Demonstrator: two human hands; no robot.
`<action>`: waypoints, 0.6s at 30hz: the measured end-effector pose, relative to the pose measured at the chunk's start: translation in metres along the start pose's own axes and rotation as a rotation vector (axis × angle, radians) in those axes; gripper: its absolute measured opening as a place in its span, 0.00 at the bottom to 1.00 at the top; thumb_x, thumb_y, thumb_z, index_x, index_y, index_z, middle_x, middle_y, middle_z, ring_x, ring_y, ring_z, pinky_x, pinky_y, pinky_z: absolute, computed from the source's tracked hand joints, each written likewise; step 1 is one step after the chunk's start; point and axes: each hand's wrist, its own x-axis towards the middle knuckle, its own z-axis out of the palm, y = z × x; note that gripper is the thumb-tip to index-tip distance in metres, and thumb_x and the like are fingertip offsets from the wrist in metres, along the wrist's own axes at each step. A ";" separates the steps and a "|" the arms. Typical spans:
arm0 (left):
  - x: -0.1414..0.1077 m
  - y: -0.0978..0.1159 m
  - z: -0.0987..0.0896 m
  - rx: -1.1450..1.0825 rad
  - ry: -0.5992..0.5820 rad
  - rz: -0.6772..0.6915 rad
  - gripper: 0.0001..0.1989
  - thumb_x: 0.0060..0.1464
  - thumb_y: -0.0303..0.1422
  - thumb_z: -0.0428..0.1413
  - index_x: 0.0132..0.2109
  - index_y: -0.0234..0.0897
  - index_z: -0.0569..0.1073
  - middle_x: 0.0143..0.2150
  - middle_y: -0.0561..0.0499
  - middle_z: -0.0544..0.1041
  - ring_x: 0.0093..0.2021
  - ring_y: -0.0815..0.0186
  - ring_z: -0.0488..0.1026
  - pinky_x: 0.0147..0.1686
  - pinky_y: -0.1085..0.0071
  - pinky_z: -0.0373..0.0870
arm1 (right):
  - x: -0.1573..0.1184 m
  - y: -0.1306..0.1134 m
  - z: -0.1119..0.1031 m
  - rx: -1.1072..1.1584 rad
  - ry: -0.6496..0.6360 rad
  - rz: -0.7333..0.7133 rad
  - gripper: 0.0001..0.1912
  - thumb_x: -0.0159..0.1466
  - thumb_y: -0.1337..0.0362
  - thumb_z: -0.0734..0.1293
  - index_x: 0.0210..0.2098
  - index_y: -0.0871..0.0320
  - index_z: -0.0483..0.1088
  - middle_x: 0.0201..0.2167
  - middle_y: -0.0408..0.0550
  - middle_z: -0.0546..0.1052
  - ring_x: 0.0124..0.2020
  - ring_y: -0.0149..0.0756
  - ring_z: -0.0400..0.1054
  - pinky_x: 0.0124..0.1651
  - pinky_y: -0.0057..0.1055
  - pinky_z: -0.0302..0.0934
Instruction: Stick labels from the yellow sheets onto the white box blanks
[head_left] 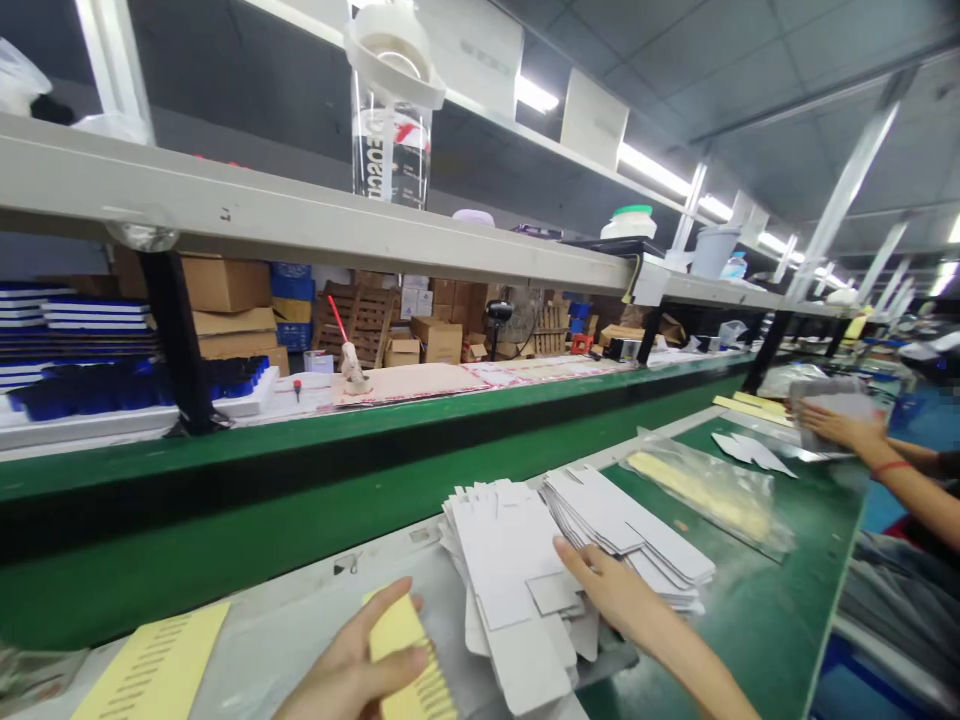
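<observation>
My left hand (360, 665) pinches a yellow strip (397, 640) that has a row of dark slots or marks along one edge. In front of me, my right hand (611, 590) touches a pile of flat white carton blanks (510, 560), fingers apart, with some fingertips hidden by the hand. A second pile of white carton blanks (622, 525) lies just behind that hand. At the lower left is another yellow marked sheet (154, 665), lying flat on the bench.
A clear bag of yellow strips (705, 490) lies on the green bench (817, 545). Farther right, a co-worker's hands (840, 425) handle a grey stack. Above the green belt (300, 540) runs a long shelf (285, 235) with a clear bottle (391, 130).
</observation>
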 end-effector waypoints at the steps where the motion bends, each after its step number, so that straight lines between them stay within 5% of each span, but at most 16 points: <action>1: 0.007 0.002 0.013 0.008 -0.002 -0.019 0.47 0.35 0.32 0.64 0.59 0.38 0.46 0.62 0.42 0.55 0.48 0.55 0.70 0.41 0.67 0.70 | -0.001 -0.002 0.005 0.025 0.000 -0.005 0.28 0.51 0.39 0.57 0.28 0.59 0.68 0.30 0.56 0.76 0.37 0.53 0.68 0.43 0.44 0.54; 4: 0.030 0.002 0.038 0.034 -0.031 -0.078 0.45 0.39 0.27 0.62 0.60 0.33 0.44 0.53 0.39 0.67 0.46 0.56 0.72 0.42 0.66 0.70 | -0.001 -0.008 0.018 0.149 0.007 -0.031 0.28 0.50 0.42 0.62 0.37 0.60 0.66 0.37 0.56 0.75 0.42 0.49 0.67 0.45 0.40 0.56; 8: 0.047 -0.004 0.046 0.023 -0.154 -0.072 0.35 0.39 0.24 0.59 0.55 0.27 0.57 0.44 0.41 0.75 0.47 0.54 0.71 0.47 0.64 0.67 | 0.002 -0.007 0.025 0.359 -0.051 0.018 0.30 0.48 0.48 0.67 0.43 0.62 0.61 0.41 0.54 0.74 0.42 0.42 0.68 0.43 0.34 0.60; 11: 0.043 -0.006 0.044 0.060 -0.178 -0.086 0.35 0.41 0.27 0.59 0.57 0.30 0.56 0.43 0.44 0.76 0.46 0.56 0.72 0.46 0.65 0.67 | 0.003 -0.002 0.023 0.508 -0.104 0.097 0.32 0.44 0.52 0.71 0.43 0.61 0.60 0.38 0.52 0.75 0.39 0.40 0.69 0.40 0.33 0.62; 16: 0.025 -0.010 0.029 0.102 -0.185 -0.081 0.49 0.35 0.34 0.63 0.61 0.32 0.46 0.46 0.44 0.75 0.48 0.51 0.70 0.46 0.62 0.67 | -0.008 -0.003 0.023 0.737 -0.265 0.178 0.25 0.39 0.57 0.74 0.34 0.61 0.68 0.35 0.51 0.77 0.36 0.39 0.71 0.38 0.33 0.64; 18: 0.018 -0.015 0.017 0.198 -0.162 -0.053 0.45 0.36 0.36 0.62 0.60 0.33 0.50 0.46 0.45 0.75 0.50 0.52 0.68 0.48 0.62 0.65 | -0.016 -0.008 0.026 0.837 -0.355 0.181 0.21 0.40 0.60 0.74 0.32 0.62 0.70 0.33 0.50 0.78 0.34 0.39 0.72 0.38 0.33 0.64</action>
